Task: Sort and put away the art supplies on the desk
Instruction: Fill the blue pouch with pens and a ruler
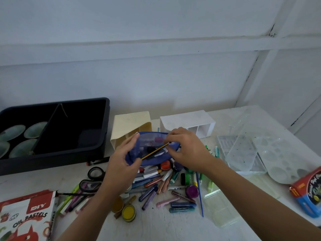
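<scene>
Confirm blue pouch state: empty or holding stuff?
Not empty. Through the see-through side of the blue pouch a pink item and dark shapes show inside. Whether the pencil is in or across it, cannot tell.

I take this for a home craft corner, not a workplace. A plain white tabletop [156, 226] stands against a white painted wall [156, 75] with raised rails. The litter on it says art desk:

- a box printed "OIL PASTELS" [26, 218]
- black-handled scissors [92, 180]
- small paint pots [128, 213]
- a heap of pastel sticks and markers [156, 186]
- a thin blue paintbrush [199, 195]
- a blue pencil case [151, 153] over the heap, with a yellow-and-black pencil [154, 151] at its mouth

The storage is ordinary household plastic. At my left is a black bin [106, 126]. By the wall are a cream organizer [130, 122] and a white organizer [187, 119]. At my right are clear boxes [243, 150] and a clear mixing palette [281, 153].
</scene>
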